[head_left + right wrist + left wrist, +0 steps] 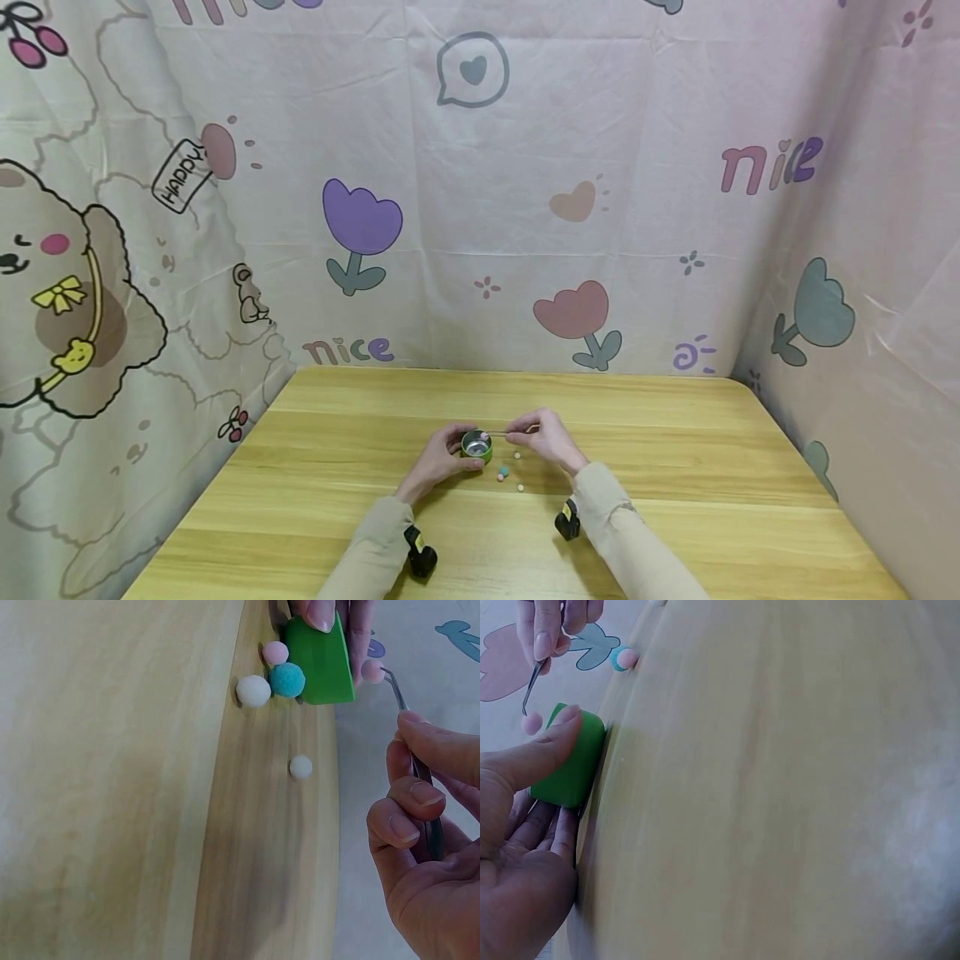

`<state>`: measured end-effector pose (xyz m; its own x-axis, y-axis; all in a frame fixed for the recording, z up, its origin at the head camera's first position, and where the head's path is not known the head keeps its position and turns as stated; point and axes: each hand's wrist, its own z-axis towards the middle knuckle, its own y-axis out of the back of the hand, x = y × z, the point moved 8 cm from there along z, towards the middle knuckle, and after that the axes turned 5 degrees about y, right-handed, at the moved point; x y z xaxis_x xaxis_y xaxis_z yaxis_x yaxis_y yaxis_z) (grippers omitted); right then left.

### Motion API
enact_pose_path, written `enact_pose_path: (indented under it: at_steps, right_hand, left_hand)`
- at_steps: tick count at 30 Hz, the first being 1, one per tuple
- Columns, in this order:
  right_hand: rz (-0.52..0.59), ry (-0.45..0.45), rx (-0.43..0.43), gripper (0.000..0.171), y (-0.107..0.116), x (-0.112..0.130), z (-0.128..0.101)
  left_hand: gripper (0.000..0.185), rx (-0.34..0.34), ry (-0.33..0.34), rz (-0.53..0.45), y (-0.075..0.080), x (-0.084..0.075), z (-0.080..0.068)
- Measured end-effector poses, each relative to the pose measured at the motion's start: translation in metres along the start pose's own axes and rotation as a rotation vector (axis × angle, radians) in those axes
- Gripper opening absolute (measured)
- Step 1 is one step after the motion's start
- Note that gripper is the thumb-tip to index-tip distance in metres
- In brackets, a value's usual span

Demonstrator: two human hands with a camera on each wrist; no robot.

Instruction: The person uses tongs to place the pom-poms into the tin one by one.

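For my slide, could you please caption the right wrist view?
The right hand holds tweezers with a pink ball at their tips; the left hand holds a green container.

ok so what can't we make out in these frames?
- Green tin, floor: too small in the head view to rule out something lying there; wrist views show only outer wall.
- Tweezers, rear end: right wrist view, hidden in the right hand.
- Left hand: right wrist view, mostly cut off by the top edge.
- White ball: left wrist view, mostly cut off by the top edge.
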<state>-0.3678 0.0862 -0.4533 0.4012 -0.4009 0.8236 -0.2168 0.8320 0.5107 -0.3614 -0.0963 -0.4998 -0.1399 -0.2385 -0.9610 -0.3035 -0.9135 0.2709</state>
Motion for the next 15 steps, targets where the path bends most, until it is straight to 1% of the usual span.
enact_pose_path:
  at_steps: [7, 15]
  right_hand:
    - [0.004, -0.007, 0.003, 0.013, -0.0015, -0.0006, 0.0013]
    - [0.005, 0.014, 0.022, 0.016, -0.0044, -0.0002, 0.0017]
  left_hand:
    - [0.068, -0.005, -0.010, 0.016, -0.0004, 0.0005, -0.0006]
    - [0.070, 0.000, -0.009, 0.008, -0.0005, 0.0011, -0.0006]
